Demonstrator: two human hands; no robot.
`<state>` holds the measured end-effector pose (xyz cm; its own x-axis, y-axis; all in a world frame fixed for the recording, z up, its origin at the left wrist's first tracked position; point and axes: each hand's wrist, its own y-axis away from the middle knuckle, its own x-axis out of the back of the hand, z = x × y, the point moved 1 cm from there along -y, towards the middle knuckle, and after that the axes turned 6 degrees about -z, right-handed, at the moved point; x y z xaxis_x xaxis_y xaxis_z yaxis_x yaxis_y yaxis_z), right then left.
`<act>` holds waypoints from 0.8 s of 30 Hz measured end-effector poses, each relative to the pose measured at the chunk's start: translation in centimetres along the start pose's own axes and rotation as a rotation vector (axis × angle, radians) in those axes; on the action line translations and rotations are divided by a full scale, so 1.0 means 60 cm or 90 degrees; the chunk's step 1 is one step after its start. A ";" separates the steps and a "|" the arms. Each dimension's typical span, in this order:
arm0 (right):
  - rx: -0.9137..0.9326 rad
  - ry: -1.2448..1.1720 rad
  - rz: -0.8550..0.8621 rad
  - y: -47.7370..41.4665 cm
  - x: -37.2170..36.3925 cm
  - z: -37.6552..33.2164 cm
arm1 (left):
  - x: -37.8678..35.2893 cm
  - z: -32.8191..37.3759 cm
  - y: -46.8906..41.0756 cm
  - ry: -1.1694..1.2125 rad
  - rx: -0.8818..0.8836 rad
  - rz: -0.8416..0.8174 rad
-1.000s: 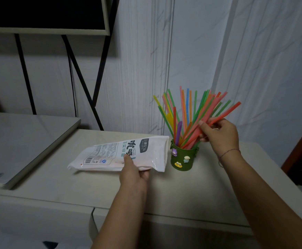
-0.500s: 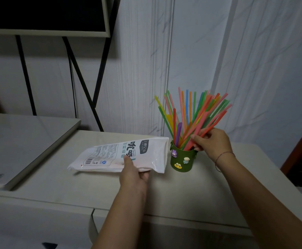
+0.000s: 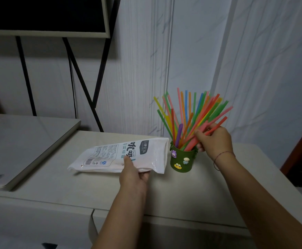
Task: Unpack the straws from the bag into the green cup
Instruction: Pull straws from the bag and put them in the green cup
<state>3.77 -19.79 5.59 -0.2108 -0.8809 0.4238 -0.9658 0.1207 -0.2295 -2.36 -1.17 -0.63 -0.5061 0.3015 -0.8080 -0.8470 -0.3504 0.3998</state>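
Well to the left of both grips, a pale raised slab (image 3: 30,141) was seen lying on the cream cabinet top (image 3: 191,191). The white printed bag (image 3: 110,157) was held on that top by the left hand (image 3: 132,177). The thumb was laid across the bag's upper face and the fingers were curled under its near edge, so that the bag was pinched between them. From this grip the bag stretched away to the left. Its short right end lay just to the right of the thumb and just beside the green cup (image 3: 182,162); whether the two were touching could not be told.

The cup, decorated with small cartoon figures, was stood upright between the two hands. The coloured straws (image 3: 186,112) were fanned out of it, with their lower ends sunk inside. A sheaf of the rightward-leaning straws was grasped by the right hand (image 3: 216,141), just above and to the right of the cup's rim. The fingers were curled closely round the sheaf, and a red straw was seen projecting up and to the right beyond the knuckles. A thin cord (image 3: 223,153) was worn on the wrist below that grip.
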 end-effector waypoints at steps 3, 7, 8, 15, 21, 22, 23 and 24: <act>-0.014 -0.011 -0.032 0.005 -0.002 0.001 | -0.002 0.000 0.003 -0.003 0.000 -0.001; -0.025 -0.054 -0.054 0.018 -0.001 0.006 | -0.001 0.002 0.005 -0.007 0.000 -0.002; -0.036 -0.076 -0.060 0.023 0.000 0.008 | -0.001 0.002 0.005 -0.010 0.000 -0.003; -0.264 -0.262 -0.243 0.084 0.004 0.028 | 0.002 0.013 0.025 -0.104 -0.073 -0.025; -0.479 -0.573 -0.341 0.134 -0.058 0.026 | 0.010 0.018 0.044 -0.241 -0.210 -0.051; -0.509 -0.632 -0.340 0.139 -0.070 0.025 | 0.013 0.018 0.045 -0.271 -0.235 -0.053; -0.533 -0.679 -0.341 0.143 -0.081 0.022 | 0.015 0.018 0.046 -0.300 -0.260 -0.057; -0.549 -0.712 -0.341 0.145 -0.089 0.022 | 0.017 0.016 0.050 -0.329 -0.281 -0.065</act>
<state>-3.35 -14.64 0.21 0.0206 -0.7431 -0.6689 -0.7627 -0.4442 0.4700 -5.58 -1.06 0.19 -0.5328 0.6982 -0.4781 -0.8047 -0.5929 0.0310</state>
